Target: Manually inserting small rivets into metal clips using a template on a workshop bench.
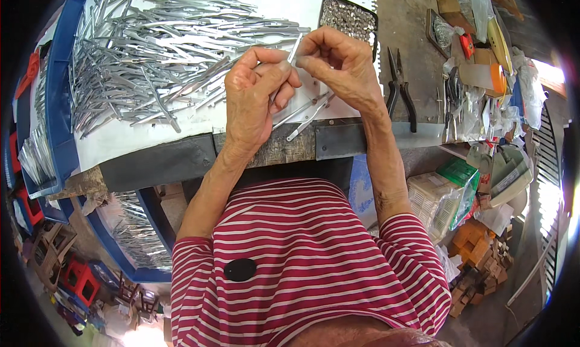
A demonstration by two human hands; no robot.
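Note:
A thin, shiny metal strip (296, 47) stands tilted between the thumb and fingers of my left hand (251, 99). Close against its right side, my right hand (347, 69) is closed in a pinch; whatever its fingertips hold is too small or hidden to tell. Behind my left hand spreads a big heap of similar flat metal strips (175, 51) on white sheeting. Just beyond my right hand lies a black tray (377, 35) full of small shiny metal pieces. A few loose strips (308, 120) rest near the bench edge below my hands.
Black-handled pliers (402, 96) lie right of my right forearm. A blue bin (60, 105) with more strips borders the heap at left; another blue bin (142, 274) sits lower. Tools and bags crowd the right, with a cream plastic crate (426, 196) below.

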